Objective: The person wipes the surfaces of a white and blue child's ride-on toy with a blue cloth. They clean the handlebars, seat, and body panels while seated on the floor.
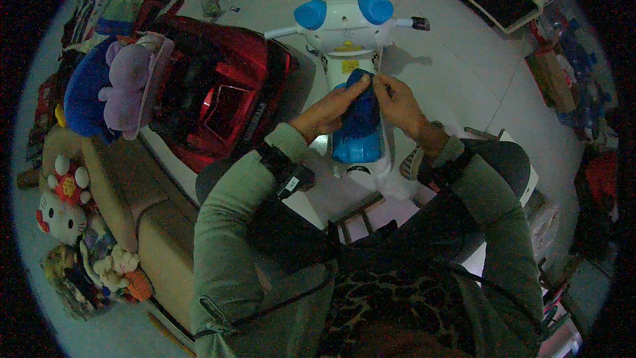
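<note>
A dark blue cloth [361,114] hangs from my hands, its top edge folded up between them. My left hand [332,108] grips the cloth along its left side, thumb laid over the top. At the upper right corner, the bent fingers of my right hand [400,102] pinch the cloth's edge. Below and behind the cloth stands a white child's ride-on motorcycle [348,22] with a light blue seat [355,150] and grey handlebars. The cloth hides part of the seat; I cannot tell whether it touches it.
A red ride-on toy car [238,94] stands close on the left, with a purple plush toy [130,82] at its far side. A brown sofa [161,233] and a Hello Kitty plush [62,219] are lower left. A cardboard box [554,82] lies among clutter on the right.
</note>
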Available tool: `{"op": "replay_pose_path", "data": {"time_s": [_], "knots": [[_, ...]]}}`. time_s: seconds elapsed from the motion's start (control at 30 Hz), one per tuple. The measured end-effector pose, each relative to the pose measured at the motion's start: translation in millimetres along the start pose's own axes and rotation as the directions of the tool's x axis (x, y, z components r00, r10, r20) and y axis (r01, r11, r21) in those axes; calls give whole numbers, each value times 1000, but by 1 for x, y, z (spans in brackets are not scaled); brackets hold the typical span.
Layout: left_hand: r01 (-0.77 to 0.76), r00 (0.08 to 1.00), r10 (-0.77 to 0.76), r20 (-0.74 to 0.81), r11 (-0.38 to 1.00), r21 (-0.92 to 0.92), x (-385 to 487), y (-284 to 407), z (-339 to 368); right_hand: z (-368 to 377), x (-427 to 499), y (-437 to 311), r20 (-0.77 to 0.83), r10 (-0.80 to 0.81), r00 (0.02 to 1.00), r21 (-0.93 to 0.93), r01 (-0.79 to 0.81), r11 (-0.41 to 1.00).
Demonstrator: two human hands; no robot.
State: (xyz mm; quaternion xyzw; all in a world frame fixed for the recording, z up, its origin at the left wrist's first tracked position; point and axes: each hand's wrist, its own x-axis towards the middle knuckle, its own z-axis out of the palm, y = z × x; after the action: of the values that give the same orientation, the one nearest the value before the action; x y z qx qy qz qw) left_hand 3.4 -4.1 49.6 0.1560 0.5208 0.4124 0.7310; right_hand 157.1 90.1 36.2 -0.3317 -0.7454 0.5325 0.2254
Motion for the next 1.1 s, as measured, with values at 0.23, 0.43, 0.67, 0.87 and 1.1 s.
{"op": "replay_pose_path", "data": {"time_s": [0.23, 0.43, 0.67, 0.87, 1.1], "knots": [[-227, 970, 173, 172, 895, 383, -8, -4, 16, -26, 10, -18, -146, -57, 988, -192, 28, 981], [-200, 972, 129, 195, 891, 408, -18, 2, 20, -48, 19, -30, -137, -132, 982, -183, 106, 977], [-141, 964, -9, 266, 830, 539, -28, 11, 20, -65, 30, -36, -211, -328, 921, -295, 260, 920], [-164, 975, 76, 209, 881, 444, -31, 12, 24, -79, 30, -27, -270, -322, 907, -352, 218, 910], [-39, 986, 49, 161, 997, -64, -32, 20, 40, -85, 52, 22, -69, 291, 954, 302, -258, 918]]}}
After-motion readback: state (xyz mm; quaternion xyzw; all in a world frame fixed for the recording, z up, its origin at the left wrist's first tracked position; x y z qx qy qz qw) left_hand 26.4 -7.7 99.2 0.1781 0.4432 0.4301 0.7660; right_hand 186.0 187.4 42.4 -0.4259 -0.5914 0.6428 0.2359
